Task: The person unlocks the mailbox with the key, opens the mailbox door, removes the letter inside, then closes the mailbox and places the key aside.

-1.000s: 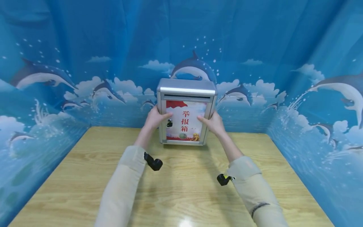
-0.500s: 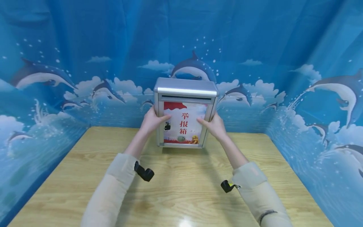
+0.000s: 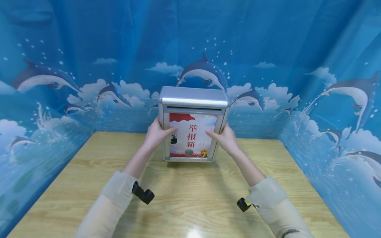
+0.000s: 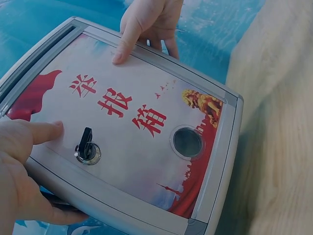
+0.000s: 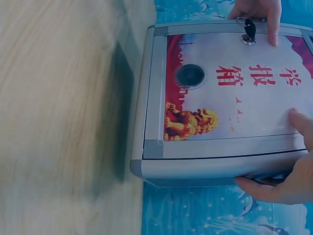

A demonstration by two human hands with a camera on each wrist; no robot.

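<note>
A silver metal drop box (image 3: pixel 197 132) with a mail slot across its top front is held upright between both hands in the head view. Its white and red front panel carries red characters, a golden lion and a round window (image 4: pixel 188 143). A black key (image 4: pixel 86 138) sits in the lock near the left side. My left hand (image 3: pixel 156 134) grips the left side, thumb on the front panel. From the opposite side my right hand (image 3: pixel 227 139) grips it the same way, with fingers (image 5: pixel 259 188) against the side wall. The back of the box is hidden.
Beneath the box spreads a light wood table (image 3: pixel 190 195), on which it casts a shadow (image 5: pixel 115 117). A blue dolphin-print curtain (image 3: pixel 119 56) stands behind the table and along both sides. Black wrist cameras (image 3: pixel 143 193) project from the sleeves.
Both hands have drawn the box toward the person and slightly left, so it sits lower and larger in the head view. The forearms have pulled back and spread apart; both grips stay the same.
</note>
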